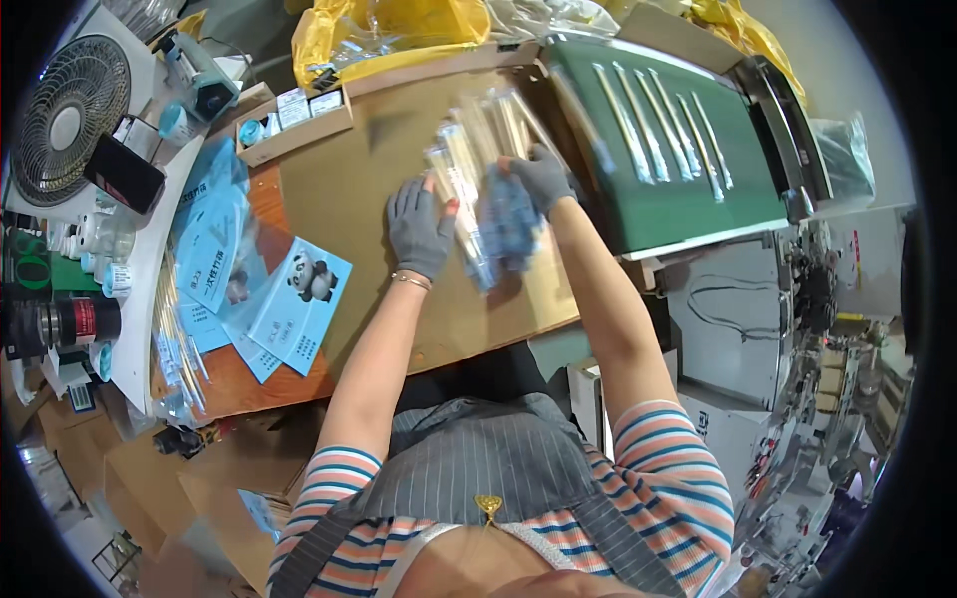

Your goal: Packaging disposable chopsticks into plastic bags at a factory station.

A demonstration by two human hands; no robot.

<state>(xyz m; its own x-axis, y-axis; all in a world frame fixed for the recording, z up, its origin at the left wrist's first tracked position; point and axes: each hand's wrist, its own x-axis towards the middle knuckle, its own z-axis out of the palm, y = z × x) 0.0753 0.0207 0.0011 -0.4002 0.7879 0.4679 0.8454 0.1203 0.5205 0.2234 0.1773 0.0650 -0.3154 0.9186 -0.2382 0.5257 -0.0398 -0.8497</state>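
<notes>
At 12 o'clock, packets (460,169) are apparently being gathered between the spread left hand (419,229) and right hand (544,180), whose blurred grip cannot be told; even pressure seems called for.

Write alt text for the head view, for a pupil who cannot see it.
A person's grey-gloved left hand and right hand flank a blurred bunch of thin wrapped sticks on brown cardboard. More wrapped sticks lie on a green surface at right; blue packets lie at left.
</notes>
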